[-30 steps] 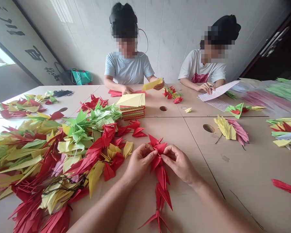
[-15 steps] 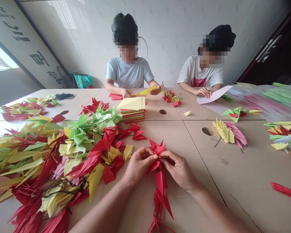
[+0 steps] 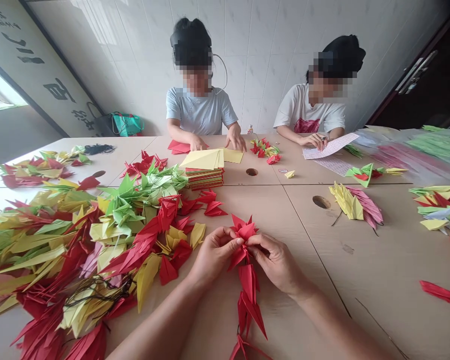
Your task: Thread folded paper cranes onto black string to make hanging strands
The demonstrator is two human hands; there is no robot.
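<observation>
Both hands pinch a red folded-paper piece [image 3: 244, 229] in the middle of the head view. My left hand [image 3: 219, 250] grips its left side between thumb and fingers. From the right, my right hand [image 3: 275, 257] pinches the same piece, close to the left fingertips. Below them a string of red folded pieces [image 3: 250, 305] trails down the table toward the bottom edge. A large heap of red, yellow and green folded paper [image 3: 78, 240] lies left of my left hand. Whatever sits between the fingertips is mostly hidden.
Across the table [image 3: 307, 260] sit two people; one has hands by a stack of coloured paper [image 3: 204, 177], the other holds a printed sheet [image 3: 333, 146]. Yellow and pink bundles [image 3: 347, 202] lie right, near a round hole [image 3: 321, 202]. Plastic bags [image 3: 405, 155] lie far right.
The person opposite has lowered the yellow sheet flat beside the stack, hands now down on the table. My hands and the red piece have barely moved.
</observation>
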